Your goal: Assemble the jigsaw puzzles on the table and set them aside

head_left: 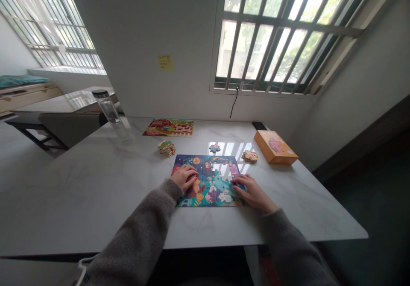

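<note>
A colourful jigsaw puzzle (205,194) with rabbits and night-forest scenery lies flat on the white table, with a gap in its upper right part. My left hand (184,176) rests on the puzzle's left side, fingers stretched out flat. Over the right edge lies my right hand (254,191), its fingers spread and the fingertips touching pieces beside the gap. A single loose puzzle piece (214,148) sits just beyond the puzzle's far edge. Whatever is under either palm is hidden.
Stacks of puzzle pieces stand at the left (167,148) and right (250,156) behind the puzzle. An orange box (275,147) and a black flat object (259,126) are at the back right. A farm picture (169,127) and a clear bottle (110,109) stand farther left.
</note>
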Motion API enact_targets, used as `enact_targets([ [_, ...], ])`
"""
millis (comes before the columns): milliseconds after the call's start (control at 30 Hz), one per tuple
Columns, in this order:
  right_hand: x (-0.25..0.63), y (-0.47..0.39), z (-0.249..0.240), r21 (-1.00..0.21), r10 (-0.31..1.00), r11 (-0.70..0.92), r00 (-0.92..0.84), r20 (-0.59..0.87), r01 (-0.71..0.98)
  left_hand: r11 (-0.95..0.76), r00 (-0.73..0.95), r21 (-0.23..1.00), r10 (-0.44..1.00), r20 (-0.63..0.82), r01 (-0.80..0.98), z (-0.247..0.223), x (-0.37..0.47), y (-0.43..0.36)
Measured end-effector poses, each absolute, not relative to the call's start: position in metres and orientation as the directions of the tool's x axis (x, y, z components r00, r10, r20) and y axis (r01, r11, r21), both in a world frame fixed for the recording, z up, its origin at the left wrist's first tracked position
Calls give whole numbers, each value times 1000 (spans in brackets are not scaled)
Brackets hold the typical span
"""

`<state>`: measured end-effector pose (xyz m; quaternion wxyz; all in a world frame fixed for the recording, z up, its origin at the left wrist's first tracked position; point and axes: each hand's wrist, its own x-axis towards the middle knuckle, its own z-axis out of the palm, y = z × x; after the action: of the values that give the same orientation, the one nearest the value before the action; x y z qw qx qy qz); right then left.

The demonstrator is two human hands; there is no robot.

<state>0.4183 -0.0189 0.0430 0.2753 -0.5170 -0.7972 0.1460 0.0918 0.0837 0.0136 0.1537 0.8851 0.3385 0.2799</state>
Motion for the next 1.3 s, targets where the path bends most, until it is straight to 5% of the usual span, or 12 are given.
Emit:
enact_targets([
  [267,407,43,62,-661,930,360,-198,310,658,-703,592,439,709,383,559,10,96,82],
  [767,348,148,48,-243,979,7,43,199,970,-688,573,455,725,383,565,14,97,79],
  [1100,348,156,58,-261,987,-39,78,140,965,-692,573,452,721,390,563,15,97,79],
  [1300,345,129,71,-312,949,115,-11,316,943,-642,409,505,762,501,576,30,101,75],
])
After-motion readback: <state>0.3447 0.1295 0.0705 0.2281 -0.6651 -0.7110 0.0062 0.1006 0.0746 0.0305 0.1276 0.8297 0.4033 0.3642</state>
